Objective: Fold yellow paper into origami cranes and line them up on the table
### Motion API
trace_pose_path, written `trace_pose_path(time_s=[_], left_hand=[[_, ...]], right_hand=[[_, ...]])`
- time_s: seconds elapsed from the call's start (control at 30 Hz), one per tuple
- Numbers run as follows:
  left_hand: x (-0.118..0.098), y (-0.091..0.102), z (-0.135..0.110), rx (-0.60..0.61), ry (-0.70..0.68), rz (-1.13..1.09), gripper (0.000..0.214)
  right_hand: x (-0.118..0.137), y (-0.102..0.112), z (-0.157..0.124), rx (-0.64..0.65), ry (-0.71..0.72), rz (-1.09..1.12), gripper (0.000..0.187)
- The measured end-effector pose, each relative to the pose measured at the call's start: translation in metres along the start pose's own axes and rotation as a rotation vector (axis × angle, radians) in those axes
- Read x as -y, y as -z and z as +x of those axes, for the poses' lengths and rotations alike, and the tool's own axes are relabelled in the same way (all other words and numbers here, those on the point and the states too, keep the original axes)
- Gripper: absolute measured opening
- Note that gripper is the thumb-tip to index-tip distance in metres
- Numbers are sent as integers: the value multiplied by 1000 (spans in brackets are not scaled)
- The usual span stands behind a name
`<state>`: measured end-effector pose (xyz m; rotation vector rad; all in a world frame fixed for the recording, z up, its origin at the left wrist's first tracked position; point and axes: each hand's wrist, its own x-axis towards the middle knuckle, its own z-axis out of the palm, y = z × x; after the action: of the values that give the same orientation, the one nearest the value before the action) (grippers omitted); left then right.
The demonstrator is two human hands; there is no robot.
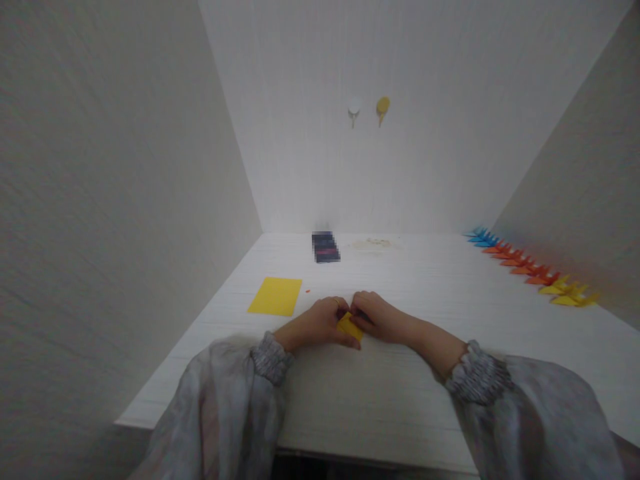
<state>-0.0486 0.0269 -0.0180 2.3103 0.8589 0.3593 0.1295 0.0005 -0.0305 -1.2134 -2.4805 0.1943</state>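
Observation:
My left hand (318, 323) and my right hand (379, 315) meet at the middle of a white table (450, 333). Both are closed in a pinch on a small folded piece of yellow paper (349, 327), which shows between the fingers just above the tabletop. Most of the paper is hidden by my fingers. Grey patterned sleeves cover both forearms.
A flat yellow paper sheet (275, 296) lies left of my hands. A dark blurred object (325, 246) sits near the back wall. Along the right wall runs a row of folded paper figures, blue (482, 237), orange (523, 264) and yellow (570, 293). Two hooks (369, 110) hang on the back wall.

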Motion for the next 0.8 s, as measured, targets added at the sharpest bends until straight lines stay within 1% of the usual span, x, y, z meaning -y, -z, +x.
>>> trace_pose_path(time_s=[0.07,0.13,0.27,0.4,0.53,0.63,0.7,0.8], left_hand=[[8,2,0,46,9,-87,42],[15,4,1,31,21,-124,32],[17,3,1,-11,15,-31,19],[11,2,1,-48,-39,54,14],[13,2,1,-67,-184,182,8],[15,2,0,-60,-269,255,8],[15,3,-1,-47,-302,289,9],[12,4,-3,-26,-316,334,12]], right_hand=[[-2,-1,-1,-2,3,-1,8],[-2,-2,-2,2,8,-4,8],[-2,-1,-2,4,29,-2,8],[-3,3,-3,-8,58,57,8],[-6,9,-5,27,134,130,11],[-9,10,-6,28,181,167,14],[-11,10,-7,21,193,177,16],[-13,8,-7,16,211,177,17]])
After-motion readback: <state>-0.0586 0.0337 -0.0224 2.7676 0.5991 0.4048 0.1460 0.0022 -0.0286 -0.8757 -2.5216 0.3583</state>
